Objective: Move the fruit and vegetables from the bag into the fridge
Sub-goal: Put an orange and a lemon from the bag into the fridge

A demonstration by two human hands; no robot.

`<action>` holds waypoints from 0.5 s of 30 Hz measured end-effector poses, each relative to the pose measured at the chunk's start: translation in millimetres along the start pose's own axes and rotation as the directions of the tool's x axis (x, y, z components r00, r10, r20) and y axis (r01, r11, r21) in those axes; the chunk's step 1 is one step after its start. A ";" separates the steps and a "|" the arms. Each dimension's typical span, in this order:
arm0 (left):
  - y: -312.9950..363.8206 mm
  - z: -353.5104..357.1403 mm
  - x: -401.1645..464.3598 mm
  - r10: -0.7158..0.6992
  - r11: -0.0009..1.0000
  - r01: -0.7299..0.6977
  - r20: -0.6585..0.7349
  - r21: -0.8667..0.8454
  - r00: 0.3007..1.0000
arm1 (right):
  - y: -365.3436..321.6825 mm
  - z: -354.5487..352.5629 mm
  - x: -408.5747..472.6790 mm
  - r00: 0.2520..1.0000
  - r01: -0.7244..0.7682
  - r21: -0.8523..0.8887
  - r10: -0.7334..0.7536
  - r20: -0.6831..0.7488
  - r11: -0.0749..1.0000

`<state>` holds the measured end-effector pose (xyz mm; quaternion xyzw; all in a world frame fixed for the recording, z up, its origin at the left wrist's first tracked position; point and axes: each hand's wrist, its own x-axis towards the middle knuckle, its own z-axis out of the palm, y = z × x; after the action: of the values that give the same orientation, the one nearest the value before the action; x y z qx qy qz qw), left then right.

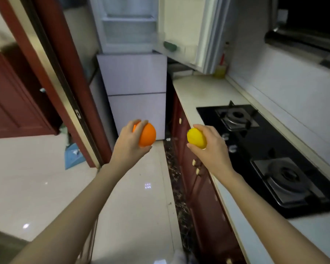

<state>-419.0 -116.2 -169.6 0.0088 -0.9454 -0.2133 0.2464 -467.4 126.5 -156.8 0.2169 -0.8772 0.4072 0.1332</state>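
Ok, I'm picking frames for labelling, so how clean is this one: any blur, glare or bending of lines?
Head view: dim indoor light; the orange and lemon in the hands are fairly sharp, while the open fridge and its door are smeared by motion blur; small bright glints sit on the glossy floor; the wide lens bows the door frame and counter edge.

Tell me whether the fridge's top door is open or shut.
Open. The top door is swung out to the right, and the bare white shelves inside the fridge show.
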 end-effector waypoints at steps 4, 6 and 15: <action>-16.6 5.6 75.3 -0.016 0.999 0.017 -0.008 0.045 1.000 | 10.2 10.2 85.7 0.997 0.080 -0.013 -0.080 -0.005 0.997; -21.6 3.1 117.8 -0.016 0.997 0.018 -0.028 0.075 0.999 | 15.3 8.9 132.0 0.993 0.118 -0.022 -0.118 0.002 0.993; -54.3 -24.8 285.7 0.010 0.981 0.021 -0.159 0.193 0.987 | 15.2 18.8 340.2 0.957 0.288 -0.137 -0.291 -0.002 0.948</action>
<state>-663.1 -210.2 -40.2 0.0523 -0.9390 -0.1192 0.3183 -772.0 28.2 -39.1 0.3290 -0.8600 0.3251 0.2156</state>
